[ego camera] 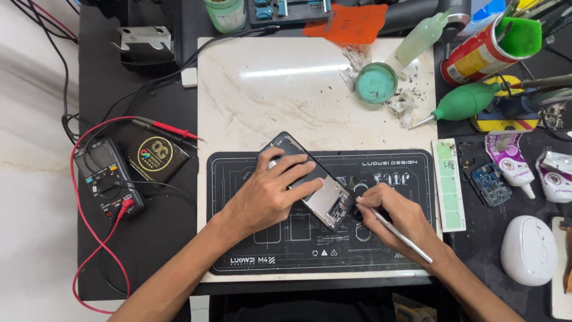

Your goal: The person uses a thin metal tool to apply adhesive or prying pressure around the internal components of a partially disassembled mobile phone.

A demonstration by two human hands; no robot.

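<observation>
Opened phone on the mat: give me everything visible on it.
The phone is a dark slab lying diagonally on the black mat, back cover off at its lower end, where a silvery shield and small dark parts show. The left hand presses flat on its upper half; the right hand holds a thin metal tool tipped at its exposed edge.

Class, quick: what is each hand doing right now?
Left hand: spread flat, pressing down on the opened phone.
Right hand: closed on a thin metal tool, tip at the phone.

Opened phone (322, 200) lies diagonally on the black mat (393, 164), slim tool (400, 235) touching it.
</observation>
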